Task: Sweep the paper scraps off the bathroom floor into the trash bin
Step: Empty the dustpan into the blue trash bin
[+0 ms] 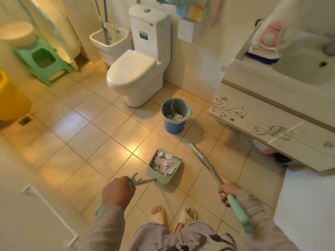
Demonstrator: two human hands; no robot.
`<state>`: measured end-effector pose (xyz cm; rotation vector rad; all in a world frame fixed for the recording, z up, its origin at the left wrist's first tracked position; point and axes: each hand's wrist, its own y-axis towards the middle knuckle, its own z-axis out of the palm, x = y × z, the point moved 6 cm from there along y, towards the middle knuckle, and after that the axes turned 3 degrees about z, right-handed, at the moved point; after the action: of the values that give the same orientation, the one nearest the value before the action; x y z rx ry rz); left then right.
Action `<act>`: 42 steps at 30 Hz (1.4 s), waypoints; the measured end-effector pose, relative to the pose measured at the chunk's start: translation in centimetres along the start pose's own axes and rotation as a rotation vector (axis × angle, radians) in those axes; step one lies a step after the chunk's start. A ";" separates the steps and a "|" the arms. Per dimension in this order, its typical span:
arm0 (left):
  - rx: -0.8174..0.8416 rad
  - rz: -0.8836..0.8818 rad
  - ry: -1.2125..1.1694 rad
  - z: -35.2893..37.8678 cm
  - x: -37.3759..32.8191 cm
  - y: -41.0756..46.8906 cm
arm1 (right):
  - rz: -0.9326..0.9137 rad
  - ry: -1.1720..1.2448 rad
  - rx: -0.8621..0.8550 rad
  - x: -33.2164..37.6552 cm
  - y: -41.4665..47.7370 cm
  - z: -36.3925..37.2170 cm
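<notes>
A pale green dustpan (154, 173) rests on the tiled floor in front of me, loaded with a pile of white paper scraps (165, 164). My left hand (118, 192) grips the dustpan's long handle. My right hand (227, 192) grips the green handle of a broom (201, 157), whose shaft slants up and left, its head near the floor to the right of the dustpan. A blue trash bin (175, 124) with a plastic liner stands beyond the dustpan, beside the toilet, and holds more paper scraps (175, 116).
A white toilet (137, 75) stands behind the bin. A vanity cabinet (262, 122) with a sink juts out on the right. A green stool (42, 60) and a yellow tub (10, 98) stand at the left. My feet in slippers (174, 215) are just behind the dustpan.
</notes>
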<state>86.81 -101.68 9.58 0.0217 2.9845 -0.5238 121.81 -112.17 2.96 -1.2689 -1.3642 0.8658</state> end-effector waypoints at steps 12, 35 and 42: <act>-0.239 -0.215 -0.188 -5.5 3.4 0.4 | 0.004 -0.146 0.122 2.6 2.6 6.0; -0.428 0.510 0.617 -12.6 -4.0 5.1 | 0.077 0.064 0.202 2.8 3.5 5.2; -0.402 0.575 0.710 -11.7 -6.1 7.2 | 0.093 0.075 0.184 2.2 3.3 5.0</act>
<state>91.83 -90.92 18.76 1.2134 3.4045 0.2084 117.97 -108.73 -0.75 -1.2168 -1.1469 0.9753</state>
